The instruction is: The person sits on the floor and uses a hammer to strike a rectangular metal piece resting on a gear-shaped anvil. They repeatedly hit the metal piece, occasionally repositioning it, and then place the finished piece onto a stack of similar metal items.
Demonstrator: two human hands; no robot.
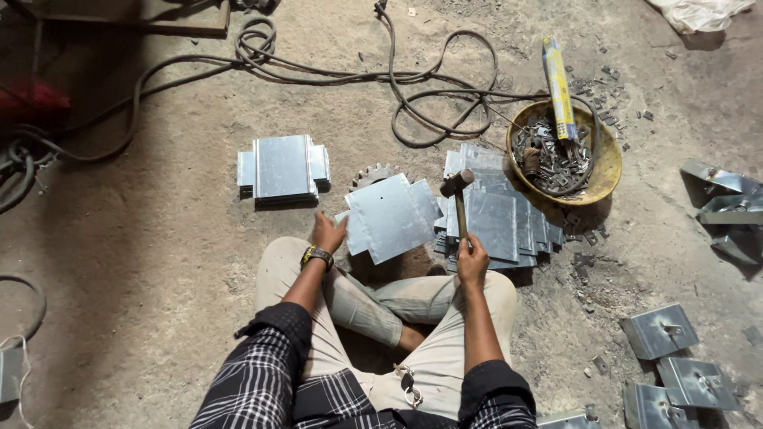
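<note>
Several finished plates [683,357] lie at the right; a stack of blanks [501,218] waits ahead. The left hand [327,233] steadies the metal sheet [389,216] before the knees; the right hand [472,258] is clenched round the hammer [458,195].

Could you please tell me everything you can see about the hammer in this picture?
The hammer has a dark, stubby metal head and a slim wooden-looking handle. The right hand grips the handle's lower end, holding it roughly upright in the view, head away from the person. The head hovers over the pile of grey sheet-metal plates; whether it touches them is unclear.
</note>
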